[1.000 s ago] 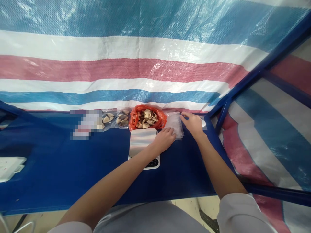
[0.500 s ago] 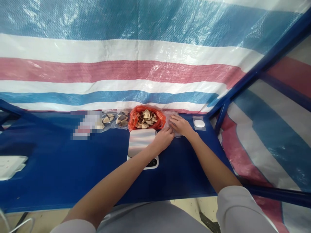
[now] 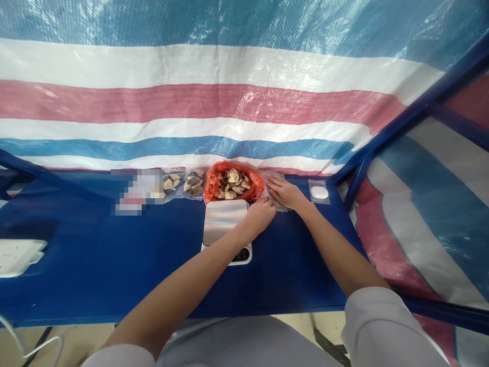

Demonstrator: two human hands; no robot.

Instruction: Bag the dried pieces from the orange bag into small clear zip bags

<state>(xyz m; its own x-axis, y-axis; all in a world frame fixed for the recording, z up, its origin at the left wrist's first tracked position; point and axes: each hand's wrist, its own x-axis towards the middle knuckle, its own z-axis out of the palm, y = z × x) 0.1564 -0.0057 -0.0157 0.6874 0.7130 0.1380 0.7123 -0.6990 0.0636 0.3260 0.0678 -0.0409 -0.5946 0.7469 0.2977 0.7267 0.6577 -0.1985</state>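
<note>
Clear plastic bags (image 3: 281, 208) lie flat to the right of a red plastic bag (image 3: 210, 192) filled with shell-like pieces, pale and brown (image 3: 234, 184). My right hand (image 3: 286, 192) rests on the clear bags, its fingers stretched out. At their near left edge my left hand (image 3: 261, 218) has its fingers bent and pressed together on the plastic; the fingertips are partly hidden. Under my left forearm stands a white kitchen scale (image 3: 224, 220) with a shiny plate, its control panel partly covered by the arm.
Small clear bags of similar pieces (image 3: 194, 183) (image 3: 172, 182) lie left of the red bag. A small bag holding a white oval object (image 3: 319, 192) is at the right. A white power strip (image 3: 19, 257) sits far left on the blue table (image 3: 126, 265). Striped sheeting (image 3: 214, 102) rises behind.
The camera view has shifted slightly, so everything on the table sits a little to the right. Both hands stay at the clear bags, with only slight finger movement.
</note>
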